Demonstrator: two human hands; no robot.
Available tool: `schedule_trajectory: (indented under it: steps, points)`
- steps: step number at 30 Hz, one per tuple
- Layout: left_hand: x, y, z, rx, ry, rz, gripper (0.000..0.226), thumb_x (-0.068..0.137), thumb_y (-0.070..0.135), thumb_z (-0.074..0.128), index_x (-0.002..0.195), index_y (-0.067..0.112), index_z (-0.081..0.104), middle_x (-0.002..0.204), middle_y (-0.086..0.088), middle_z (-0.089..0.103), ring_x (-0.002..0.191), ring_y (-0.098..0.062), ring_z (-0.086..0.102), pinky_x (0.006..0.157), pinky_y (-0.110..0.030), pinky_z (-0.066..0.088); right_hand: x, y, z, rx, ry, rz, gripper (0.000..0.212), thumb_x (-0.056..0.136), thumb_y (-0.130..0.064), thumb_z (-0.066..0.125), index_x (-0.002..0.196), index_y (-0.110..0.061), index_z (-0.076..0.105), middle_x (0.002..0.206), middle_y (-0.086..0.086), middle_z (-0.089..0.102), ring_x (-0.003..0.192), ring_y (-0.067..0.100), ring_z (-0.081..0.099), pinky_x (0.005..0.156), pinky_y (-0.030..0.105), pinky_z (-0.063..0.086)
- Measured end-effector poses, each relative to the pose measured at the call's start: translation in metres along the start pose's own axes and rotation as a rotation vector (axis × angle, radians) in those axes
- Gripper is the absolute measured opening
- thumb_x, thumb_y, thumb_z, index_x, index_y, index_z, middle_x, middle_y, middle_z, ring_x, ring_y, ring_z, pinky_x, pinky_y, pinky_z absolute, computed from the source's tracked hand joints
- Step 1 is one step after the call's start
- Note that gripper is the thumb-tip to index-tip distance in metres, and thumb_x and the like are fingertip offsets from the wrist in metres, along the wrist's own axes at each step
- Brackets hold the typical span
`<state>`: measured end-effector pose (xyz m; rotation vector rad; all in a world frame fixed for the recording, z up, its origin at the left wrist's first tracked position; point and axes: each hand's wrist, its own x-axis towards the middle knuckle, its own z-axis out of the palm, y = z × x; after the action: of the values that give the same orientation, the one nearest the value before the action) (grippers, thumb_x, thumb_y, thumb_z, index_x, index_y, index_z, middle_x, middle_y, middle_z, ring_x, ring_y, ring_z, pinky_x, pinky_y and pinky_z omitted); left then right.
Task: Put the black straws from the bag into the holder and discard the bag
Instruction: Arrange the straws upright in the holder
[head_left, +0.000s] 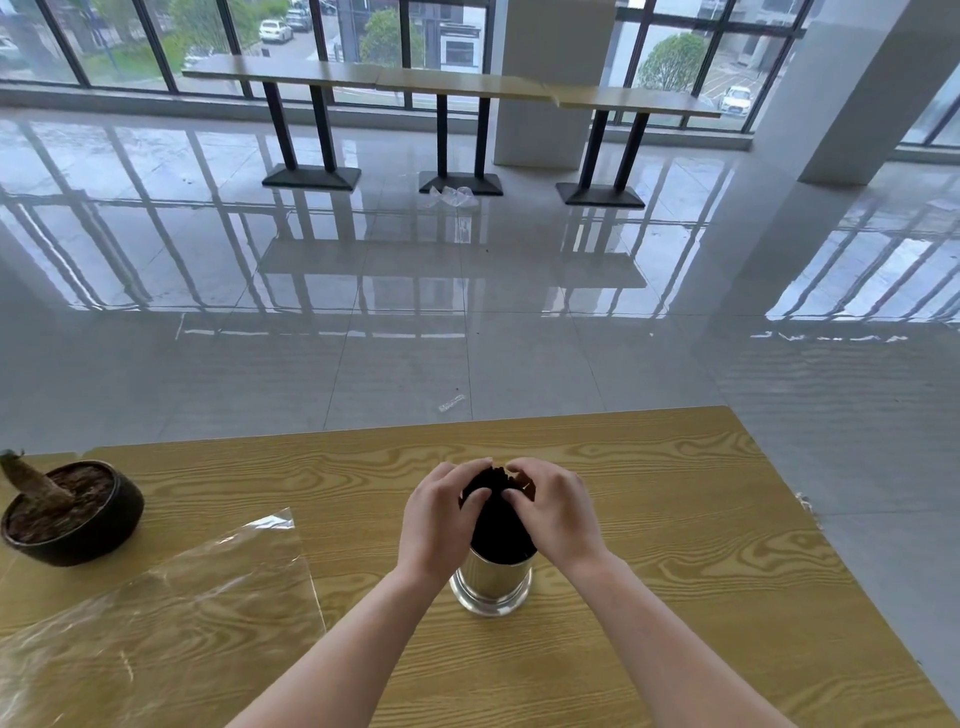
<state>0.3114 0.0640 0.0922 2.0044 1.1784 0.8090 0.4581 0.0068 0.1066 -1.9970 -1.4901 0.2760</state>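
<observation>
Head view: black straws stand upright as bundle in shiny metal holder, near middle of wooden table. Left hand fingers curled round left side of bundle top. Right hand fingers curled round right side, fingertips on straw ends. Clear bag lies flat on table, left of holder, apart from hands. Dark plant pot at table's far-left edge, just beyond bag. Crumpled plastic on floor under far tables.
</observation>
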Motion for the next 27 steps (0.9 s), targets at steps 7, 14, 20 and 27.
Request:
schedule_trajectory:
  steps: [7,14,20,27]
  points:
    - [0.002,0.004,0.0,0.011,0.018,0.016,0.026,0.087,0.02,0.072,0.111,0.027,0.074,0.097,0.012,0.068,0.09,-0.007,0.062,0.08,-0.023,0.047,0.004,-0.002,-0.005,0.036,-0.064,0.037,0.028,0.083,-0.018,0.073,0.11,-0.025,0.072,0.096,-0.008,0.075,0.084,0.005,0.065,0.071,0.006,0.042]
    - [-0.01,-0.007,0.002,0.004,-0.004,-0.073,0.076,0.079,0.031,0.082,0.146,0.027,0.047,0.111,0.009,0.058,0.083,-0.004,0.057,0.075,-0.014,0.041,-0.001,0.002,-0.005,0.025,-0.033,0.024,0.044,0.083,-0.017,0.077,0.126,-0.02,0.065,0.1,-0.006,0.063,0.077,0.005,0.059,0.077,0.021,0.052]
    - [-0.014,-0.006,0.003,0.001,0.081,-0.185,0.049,0.08,0.031,0.082,0.125,0.017,0.067,0.094,0.002,0.061,0.077,-0.01,0.057,0.073,-0.021,0.046,0.01,0.003,-0.002,0.053,-0.138,0.064,0.062,0.085,-0.019,0.076,0.143,-0.014,0.052,0.129,0.001,0.064,0.097,0.015,0.067,0.092,0.029,0.053]
    - [-0.007,0.006,0.002,-0.018,-0.009,-0.146,0.009,0.089,0.022,0.072,0.093,0.026,0.079,0.073,0.005,0.052,0.069,-0.01,0.053,0.063,-0.024,0.044,0.018,0.004,-0.002,0.11,-0.219,0.015,0.048,0.081,-0.017,0.078,0.127,-0.027,0.068,0.123,-0.009,0.072,0.115,0.002,0.062,0.099,0.016,0.045]
